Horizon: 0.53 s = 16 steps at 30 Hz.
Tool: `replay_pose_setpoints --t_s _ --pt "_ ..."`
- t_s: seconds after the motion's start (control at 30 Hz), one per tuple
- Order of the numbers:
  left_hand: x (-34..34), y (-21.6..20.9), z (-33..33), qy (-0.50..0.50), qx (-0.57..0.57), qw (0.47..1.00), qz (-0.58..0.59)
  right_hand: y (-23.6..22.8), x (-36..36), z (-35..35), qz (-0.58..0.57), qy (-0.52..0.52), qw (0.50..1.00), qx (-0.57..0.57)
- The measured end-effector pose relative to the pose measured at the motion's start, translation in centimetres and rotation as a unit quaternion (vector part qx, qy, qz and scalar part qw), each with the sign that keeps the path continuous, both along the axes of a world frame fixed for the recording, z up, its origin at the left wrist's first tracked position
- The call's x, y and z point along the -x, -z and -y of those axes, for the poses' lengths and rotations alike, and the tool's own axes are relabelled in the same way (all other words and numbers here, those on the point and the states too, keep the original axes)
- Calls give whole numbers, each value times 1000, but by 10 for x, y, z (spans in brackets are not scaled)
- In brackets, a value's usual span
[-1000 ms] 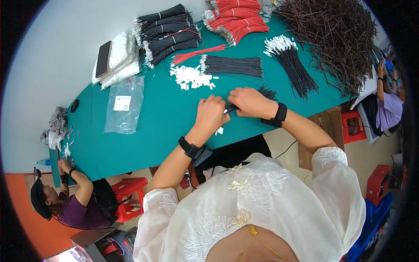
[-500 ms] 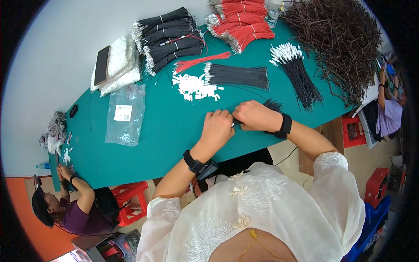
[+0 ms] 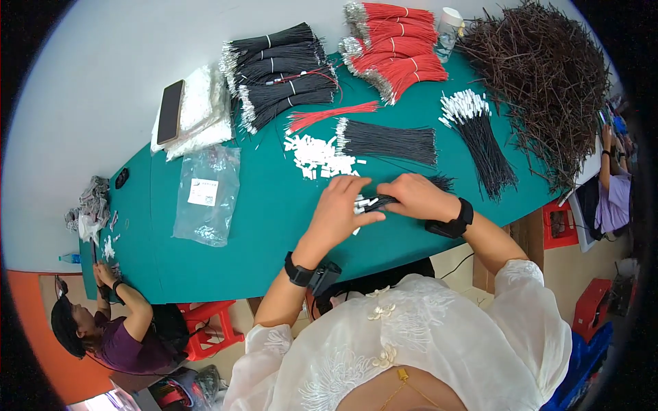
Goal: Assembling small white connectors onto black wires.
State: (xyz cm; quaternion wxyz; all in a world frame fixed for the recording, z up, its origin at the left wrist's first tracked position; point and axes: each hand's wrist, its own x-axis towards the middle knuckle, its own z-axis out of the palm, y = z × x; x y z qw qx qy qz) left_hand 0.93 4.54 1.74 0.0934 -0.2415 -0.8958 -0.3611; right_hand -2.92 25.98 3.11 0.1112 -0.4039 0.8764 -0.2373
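Note:
My right hand (image 3: 419,197) is closed around a bundle of black wires (image 3: 385,201); their loose ends stick out past its far side. White connector housings (image 3: 362,203) sit on the wire ends pointing left. Around these ends my left hand (image 3: 334,214) is open, thumb and fingers apart, close to the housings; whether a fingertip touches them I cannot tell. Just beyond my hands lies a heap of loose white housings (image 3: 319,159). Beside it rests a flat row of black wires (image 3: 389,142) with small terminals at the left end.
Farther right lie black wires with white housings (image 3: 480,140) and a tangled brown wire heap (image 3: 541,89). Tied black bundles (image 3: 284,75), red bundles (image 3: 397,48), loose red wires (image 3: 332,116) and a bottle (image 3: 449,33) stand behind. Leftward are a clear bag (image 3: 209,219), a phone (image 3: 171,111) and a co-worker (image 3: 123,335).
My left hand has opened and drawn slightly away from the right, uncovering the white housings on the wire ends. The whole view has shifted, with table things appearing lower and farther right.

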Motion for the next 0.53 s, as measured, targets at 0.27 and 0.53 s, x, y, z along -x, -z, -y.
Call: replay_pose_setpoints --t_s 0.27,0.53 --pt "16 -5 40 -90 -342 901 249 -37 25 -17 68 7 980 186" --pt "16 0 -6 46 48 998 -9 -72 47 -36 312 236 815 429"
